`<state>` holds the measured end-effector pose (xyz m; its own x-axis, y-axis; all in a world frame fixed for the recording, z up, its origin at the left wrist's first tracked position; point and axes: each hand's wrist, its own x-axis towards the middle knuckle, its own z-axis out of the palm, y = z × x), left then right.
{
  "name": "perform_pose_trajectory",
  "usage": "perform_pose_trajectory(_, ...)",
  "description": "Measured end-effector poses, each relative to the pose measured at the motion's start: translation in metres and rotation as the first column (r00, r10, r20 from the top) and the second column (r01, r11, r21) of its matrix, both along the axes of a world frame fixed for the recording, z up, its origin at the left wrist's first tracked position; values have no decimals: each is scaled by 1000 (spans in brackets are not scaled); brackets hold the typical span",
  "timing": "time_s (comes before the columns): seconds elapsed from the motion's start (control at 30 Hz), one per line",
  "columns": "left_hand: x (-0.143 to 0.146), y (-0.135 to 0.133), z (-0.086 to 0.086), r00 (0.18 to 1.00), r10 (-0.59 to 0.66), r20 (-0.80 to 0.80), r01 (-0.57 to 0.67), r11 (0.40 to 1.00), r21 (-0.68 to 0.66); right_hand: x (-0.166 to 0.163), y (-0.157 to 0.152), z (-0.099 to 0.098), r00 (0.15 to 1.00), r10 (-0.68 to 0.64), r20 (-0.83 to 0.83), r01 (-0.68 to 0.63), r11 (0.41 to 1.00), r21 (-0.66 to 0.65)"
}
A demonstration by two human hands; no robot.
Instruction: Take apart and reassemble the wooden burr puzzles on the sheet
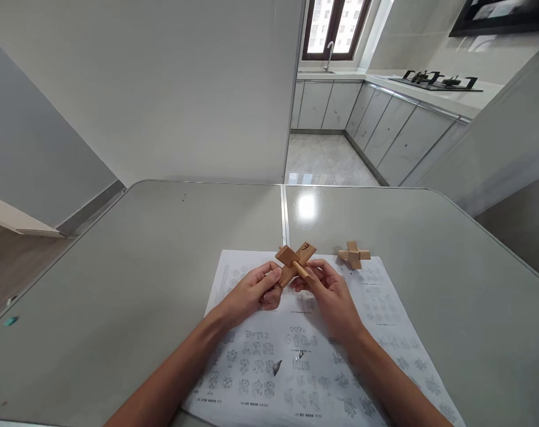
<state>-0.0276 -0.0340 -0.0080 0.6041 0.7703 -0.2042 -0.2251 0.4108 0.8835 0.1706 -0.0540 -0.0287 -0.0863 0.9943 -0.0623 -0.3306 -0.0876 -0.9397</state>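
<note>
Between my two hands is a wooden burr puzzle (289,257) made of crossing sticks, with a dark mark on its upper right arm. My left hand (261,286) pinches its lower left end between thumb and fingers. On the other side, my right hand (329,292) grips the stick that points down to the right. Both hands are above a printed sheet (255,403) covered in small puzzle diagrams. A second, smaller wooden cross puzzle (353,255) rests at the sheet's top right edge, apart from my hands.
The grey table (131,296) has a metal seam (284,213) down its middle. A small teal bit (11,321) lies near its left edge. Past the table are a white wall (198,89) and a kitchen counter with a gas stove (436,82).
</note>
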Motion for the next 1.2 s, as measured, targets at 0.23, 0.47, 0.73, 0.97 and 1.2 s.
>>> perform_pose_trajectory(0.23, 2, 1, -3, 997, 62, 34, -61, 998, -21, 0, 2, -1, 995, 89, -50, -91, 995, -49)
perform_pose_trajectory(0.47, 3, 4, 1, 986, 169, 12, -168, 985, -49, 1, 3, 3, 970, 178, -166, -201, 970, -135)
perform_pose_trajectory(0.73, 2, 4, 1, 974, 225, 18, -224, 973, -59, 15, 12, -11, 917, -143, -372, 30, 956, -292)
perform_pose_trajectory(0.97, 1, 3, 2, 974, 225, 10, -224, 973, -58, 20, 15, -16, 908, -197, -369, 103, 960, -259)
perform_pose_trajectory(1.2, 5, 2, 4, 972, 236, 15, -235, 970, -64, 9, 7, 2, 959, 3, -284, -68, 973, -219)
